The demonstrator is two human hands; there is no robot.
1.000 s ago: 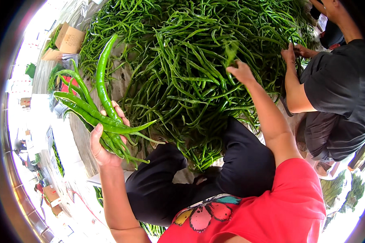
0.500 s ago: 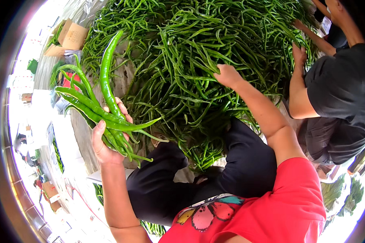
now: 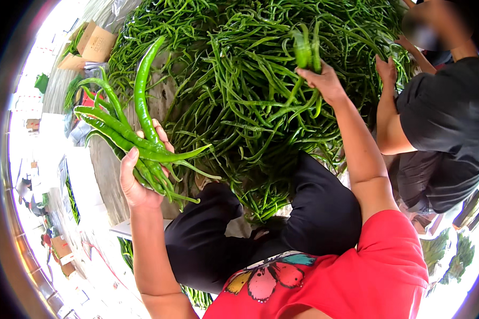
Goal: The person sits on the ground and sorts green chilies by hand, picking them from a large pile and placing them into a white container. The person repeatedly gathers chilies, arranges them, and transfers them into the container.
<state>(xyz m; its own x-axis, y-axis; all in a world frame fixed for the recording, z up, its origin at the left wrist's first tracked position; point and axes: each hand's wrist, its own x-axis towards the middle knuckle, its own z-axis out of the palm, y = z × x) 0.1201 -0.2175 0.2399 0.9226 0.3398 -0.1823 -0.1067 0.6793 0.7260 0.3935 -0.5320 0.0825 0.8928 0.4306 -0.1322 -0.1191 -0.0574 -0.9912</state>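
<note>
My left hand (image 3: 143,178) is closed round a bunch of long green chili peppers (image 3: 143,151), raised left of a large heap. One pepper in the bunch stands up nearly straight; others fan out to the left and right. Over the heap, my right hand (image 3: 325,82) grips a few green chili peppers (image 3: 305,50) that stick up beyond its fingers, slightly blurred. Beneath and around it spreads the pepper heap (image 3: 239,101), filling most of the area ahead of my knees.
An open cardboard box (image 3: 95,43) with green peppers stands at the far left. On the right, a person in a black shirt (image 3: 447,106) reaches a hand (image 3: 387,72) to the heap's edge. Another hand shows behind. My dark-trousered knees (image 3: 322,196) border the near side.
My right hand has lifted away from the heap, moving right and slightly farther out, with a few peppers in it. The left hand holds its bunch almost still. The neighbour's hand has shifted slightly left.
</note>
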